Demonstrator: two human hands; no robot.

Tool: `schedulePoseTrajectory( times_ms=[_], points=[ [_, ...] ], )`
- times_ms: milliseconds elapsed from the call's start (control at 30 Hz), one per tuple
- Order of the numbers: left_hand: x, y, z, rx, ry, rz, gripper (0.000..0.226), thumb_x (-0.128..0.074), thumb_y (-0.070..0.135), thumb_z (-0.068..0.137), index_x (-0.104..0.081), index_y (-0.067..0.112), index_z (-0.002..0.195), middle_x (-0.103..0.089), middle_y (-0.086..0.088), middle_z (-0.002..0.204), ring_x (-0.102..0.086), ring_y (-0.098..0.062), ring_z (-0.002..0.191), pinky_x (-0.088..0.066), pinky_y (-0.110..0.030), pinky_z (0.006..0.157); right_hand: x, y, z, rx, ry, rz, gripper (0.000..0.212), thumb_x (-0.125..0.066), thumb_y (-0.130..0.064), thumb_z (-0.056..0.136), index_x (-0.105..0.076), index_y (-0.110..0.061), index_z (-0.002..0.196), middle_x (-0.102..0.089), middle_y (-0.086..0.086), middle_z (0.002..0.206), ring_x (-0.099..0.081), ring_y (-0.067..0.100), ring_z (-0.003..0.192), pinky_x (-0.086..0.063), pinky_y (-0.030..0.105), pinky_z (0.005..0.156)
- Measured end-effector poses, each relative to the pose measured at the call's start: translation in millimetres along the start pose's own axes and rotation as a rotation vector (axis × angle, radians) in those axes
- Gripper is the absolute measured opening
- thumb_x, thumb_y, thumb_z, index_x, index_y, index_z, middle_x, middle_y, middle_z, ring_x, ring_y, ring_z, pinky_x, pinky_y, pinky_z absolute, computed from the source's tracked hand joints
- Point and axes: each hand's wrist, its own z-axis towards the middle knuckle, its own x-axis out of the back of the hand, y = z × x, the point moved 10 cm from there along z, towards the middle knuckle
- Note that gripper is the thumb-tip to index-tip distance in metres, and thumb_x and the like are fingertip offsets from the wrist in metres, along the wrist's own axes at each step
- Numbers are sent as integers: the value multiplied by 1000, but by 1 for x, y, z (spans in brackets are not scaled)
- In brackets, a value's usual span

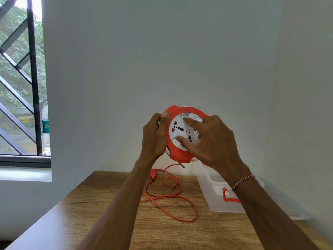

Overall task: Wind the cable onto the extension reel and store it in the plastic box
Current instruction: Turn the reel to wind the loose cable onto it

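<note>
An orange extension reel with a white socket face is held up in front of the wall, above the table. My left hand grips its left rim, thumb on the front edge. My right hand lies on the white socket face with fingers spread and fingertips pressing the disc. An orange cable hangs from the reel's underside and lies in loose loops on the wooden table, its plug end near the back. A clear plastic box with an orange latch stands at the right, partly hidden by my right forearm.
The table stands against a white wall, in a corner at the right. A barred window is at the left, with a bottle on its sill. A clear lid lies to the right of the box.
</note>
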Motion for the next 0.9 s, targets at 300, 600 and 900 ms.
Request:
schedulePoseTrajectory(
  times_ms=[300, 600, 900],
  points=[
    [1, 2, 0, -1, 9, -10, 27, -42, 41, 100, -60, 22, 96, -69, 17, 78, -70, -5, 68, -54, -14, 54, -4, -13, 2, 210, -129, 97, 30, -82, -10, 67, -74, -23, 93, -63, 9, 122, -52, 32, 109, -55, 44, 78],
    [3, 4, -1, 7, 1, -29, 26, -42, 40, 101, -59, 22, 95, -70, 22, 76, -70, -4, 70, -52, -12, 54, -17, -13, -3, 194, -209, -108, 60, -85, -35, 62, -64, -39, 118, -58, 10, 128, -52, 34, 106, -52, 48, 80],
    [-3, 4, -3, -5, -14, -3, 20, -43, 38, 100, -56, 31, 87, -67, 13, 75, -68, -4, 64, -53, -12, 55, 2, 6, -2, -12, -106, -104, 74, -66, -59, 66, -49, -37, 134, -68, 7, 105, -60, 26, 88, -53, 38, 72]
  ],
)
